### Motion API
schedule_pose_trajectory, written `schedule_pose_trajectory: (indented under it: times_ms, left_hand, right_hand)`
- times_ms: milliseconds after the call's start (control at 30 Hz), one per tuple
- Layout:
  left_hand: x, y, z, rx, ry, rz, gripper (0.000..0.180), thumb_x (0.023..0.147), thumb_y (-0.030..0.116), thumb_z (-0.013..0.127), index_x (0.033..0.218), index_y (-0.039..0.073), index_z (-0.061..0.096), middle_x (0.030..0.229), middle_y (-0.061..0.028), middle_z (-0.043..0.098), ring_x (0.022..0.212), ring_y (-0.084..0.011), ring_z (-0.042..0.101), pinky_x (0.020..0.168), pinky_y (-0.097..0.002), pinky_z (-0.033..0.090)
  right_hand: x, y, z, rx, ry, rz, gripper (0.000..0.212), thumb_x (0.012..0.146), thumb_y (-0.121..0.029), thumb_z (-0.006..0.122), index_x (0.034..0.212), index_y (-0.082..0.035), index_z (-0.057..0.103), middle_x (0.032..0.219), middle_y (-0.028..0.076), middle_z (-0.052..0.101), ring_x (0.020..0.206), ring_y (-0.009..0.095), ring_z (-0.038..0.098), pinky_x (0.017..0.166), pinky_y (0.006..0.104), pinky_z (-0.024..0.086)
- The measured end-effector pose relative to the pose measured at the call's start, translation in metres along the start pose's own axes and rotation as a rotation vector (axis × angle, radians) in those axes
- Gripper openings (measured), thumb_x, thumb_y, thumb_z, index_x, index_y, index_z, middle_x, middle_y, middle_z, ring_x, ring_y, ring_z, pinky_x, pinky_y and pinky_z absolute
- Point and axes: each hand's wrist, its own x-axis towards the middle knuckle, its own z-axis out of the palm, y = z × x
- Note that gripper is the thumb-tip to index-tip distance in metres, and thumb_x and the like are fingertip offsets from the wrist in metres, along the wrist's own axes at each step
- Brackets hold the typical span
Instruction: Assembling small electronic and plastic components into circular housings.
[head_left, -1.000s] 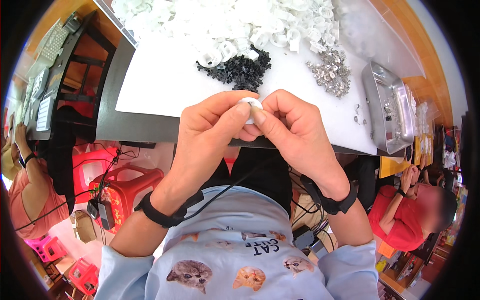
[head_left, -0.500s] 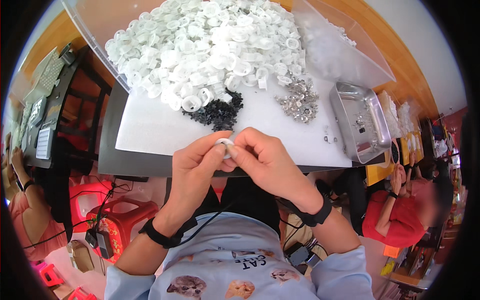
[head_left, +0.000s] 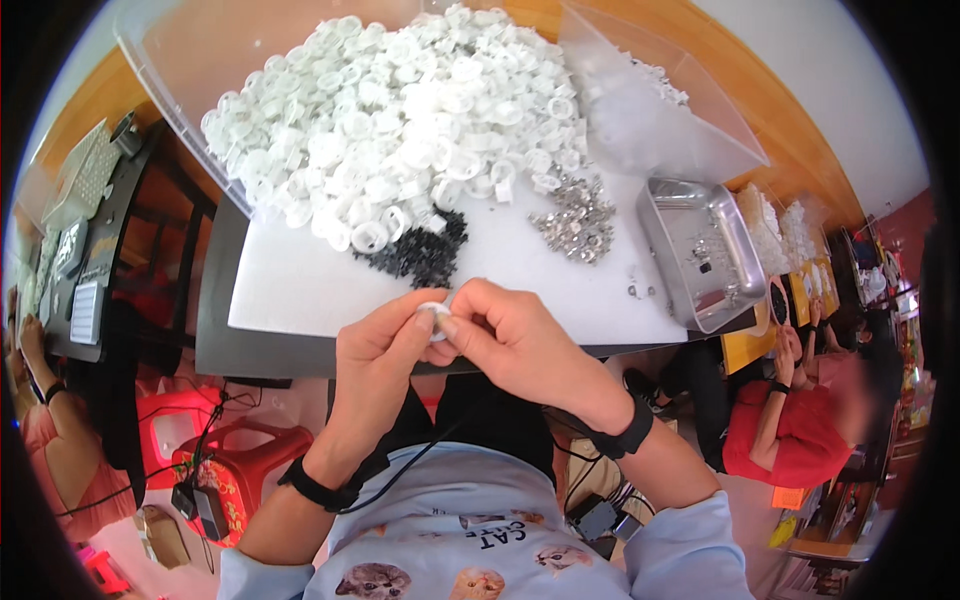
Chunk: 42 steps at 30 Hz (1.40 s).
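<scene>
A small white round plastic part (head_left: 436, 309) is pinched between my two hands over the table's near edge. My left hand (head_left: 385, 335) grips it from the left, thumb on its face. From the right, my right hand (head_left: 510, 335) closes thumb and fingers against the same part; whether a smaller piece sits under the thumbs is hidden. Just beyond lies a pile of small black parts (head_left: 425, 255), touching a large heap of white plastic parts (head_left: 400, 120). Farther right is a pile of small shiny metal pieces (head_left: 575, 220).
A white sheet (head_left: 300, 290) covers the dark table (head_left: 225, 340). To the right stands a metal tray (head_left: 652, 250) with a few small pieces inside. A clear plastic bin (head_left: 165, 90) surrounds the heap. One person in red (head_left: 790, 435) sits at right, and a red stool (head_left: 270, 450) stands at left.
The view has shifted, so the table and piles appear slightly lower and to the left. Both hands keep their pinch on the white part, with small finger movement.
</scene>
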Motion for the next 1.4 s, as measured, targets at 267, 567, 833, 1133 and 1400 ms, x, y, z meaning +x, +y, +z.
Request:
schedule_pose_trajectory:
  times_ms: [267,567,833,1133,1400]
  left_hand:
    - [-0.003,0.012,0.006,-0.057,-0.043,0.034,0.033,0.096,0.014,0.051,0.124,-0.004,0.054,0.098,-0.0115,0.065,0.08,-0.013,0.063,0.072,-0.026,0.052]
    - [-0.001,0.006,0.009,0.16,-0.128,-0.031,0.033,0.094,0.019,0.055,0.116,-0.005,0.057,0.093,-0.0099,0.065,0.079,-0.0121,0.062,0.073,-0.0252,0.05]
    - [-0.005,-0.001,0.003,0.275,-0.138,0.031,0.027,0.096,0.017,0.054,0.114,-0.001,0.06,0.095,-0.0077,0.064,0.079,-0.0105,0.062,0.074,-0.0237,0.05]
    - [-0.012,0.015,0.012,0.442,-0.221,0.2,0.022,0.095,0.007,0.049,0.11,-0.004,0.06,0.092,-0.0085,0.063,0.075,-0.0127,0.063,0.067,-0.024,0.05]
    - [0.012,0.014,0.012,-0.149,-0.101,-0.146,0.036,0.101,0.02,0.041,0.128,-0.002,0.046,0.096,-0.0125,0.063,0.078,-0.0164,0.064,0.068,-0.0271,0.053]
  right_hand:
    - [0.009,-0.065,-0.063,-0.113,0.12,0.14,0.019,0.089,-0.014,0.06,0.076,-0.001,0.055,0.063,-0.003,0.051,0.058,0.006,0.045,0.051,0.0249,0.037]
    - [0.058,-0.095,-0.203,-0.484,0.594,0.079,0.017,0.088,-0.024,0.059,0.09,-0.006,0.061,0.07,-0.003,0.054,0.054,0.004,0.047,0.046,0.0183,0.036]
    - [0.077,-0.024,-0.109,-0.868,-0.005,-0.021,0.019,0.084,-0.017,0.053,0.084,0.0,0.062,0.076,0.017,0.063,0.068,0.033,0.061,0.062,0.0421,0.049]
    - [0.088,-0.015,-0.071,-1.106,0.092,0.085,0.023,0.082,-0.017,0.055,0.075,0.004,0.062,0.078,0.022,0.064,0.078,0.039,0.063,0.068,0.0478,0.05]
    - [0.021,-0.036,-0.041,-0.998,0.073,-0.249,0.013,0.082,-0.014,0.057,0.084,-0.001,0.057,0.077,0.015,0.058,0.067,0.033,0.062,0.056,0.0414,0.049]
